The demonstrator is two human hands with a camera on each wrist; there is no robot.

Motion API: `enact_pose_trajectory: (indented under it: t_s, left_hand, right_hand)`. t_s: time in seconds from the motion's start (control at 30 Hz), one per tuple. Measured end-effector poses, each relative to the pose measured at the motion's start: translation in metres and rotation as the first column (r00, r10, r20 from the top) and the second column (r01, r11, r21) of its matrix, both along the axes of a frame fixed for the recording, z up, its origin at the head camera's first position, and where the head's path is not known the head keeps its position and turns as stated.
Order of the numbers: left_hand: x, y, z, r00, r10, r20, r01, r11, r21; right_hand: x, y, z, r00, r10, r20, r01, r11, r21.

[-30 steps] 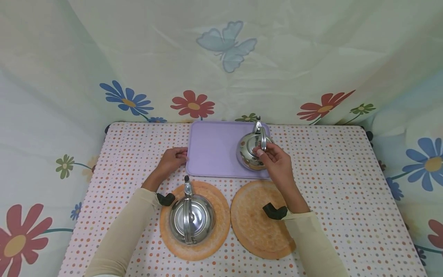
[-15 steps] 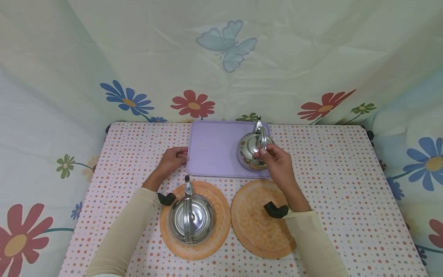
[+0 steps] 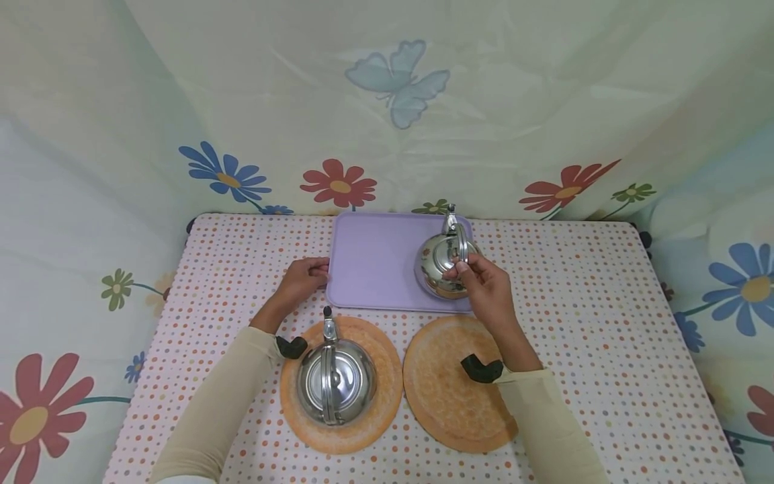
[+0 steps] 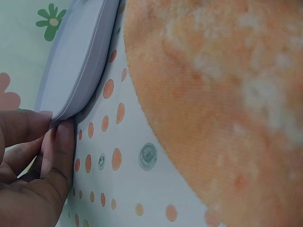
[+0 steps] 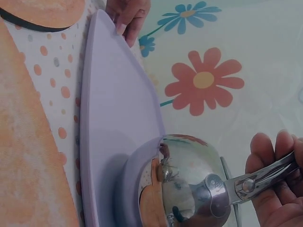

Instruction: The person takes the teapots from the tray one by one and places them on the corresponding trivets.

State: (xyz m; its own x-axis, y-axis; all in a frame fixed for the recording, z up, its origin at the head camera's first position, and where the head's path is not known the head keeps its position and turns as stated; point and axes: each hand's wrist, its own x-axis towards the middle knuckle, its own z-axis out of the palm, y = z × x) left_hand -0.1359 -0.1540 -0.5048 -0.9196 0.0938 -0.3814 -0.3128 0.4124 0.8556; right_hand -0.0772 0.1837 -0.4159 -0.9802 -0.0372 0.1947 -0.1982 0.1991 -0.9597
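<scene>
Your right fingers (image 5: 262, 147) pinch a round, mirror-bright metal kettle (image 3: 434, 261) by its handle (image 3: 462, 240); your left fingers (image 4: 64, 147) pinch a smooth lilac tray (image 3: 371, 262) at its left edge.

A tray (image 3: 373, 262) lies behind the left mat (image 3: 382, 403) and right mat (image 3: 450, 400); a kettle (image 3: 433, 265) stands on the tray's right end, a second kettle (image 3: 349, 383) on the left mat.

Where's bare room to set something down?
Bare: the purple tray between left hand and gripped kettle; the right round mat, left of the wrist mount; the dotted tablecloth right of the tray. Crowded: the tray's right end, with kettle and right hand; the left mat, under another kettle.
</scene>
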Motion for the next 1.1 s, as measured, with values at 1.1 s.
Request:
enact_pose_trajectory:
  t_s: [1.1]
  left_hand:
    - [-0.001,0.001,-0.001,1.000,-0.007,0.010,0.007,0.999,-0.037]
  right_hand:
    - [0.029,0.024,-0.013,0.987,0.033,-0.157,-0.047,0.995,-0.087]
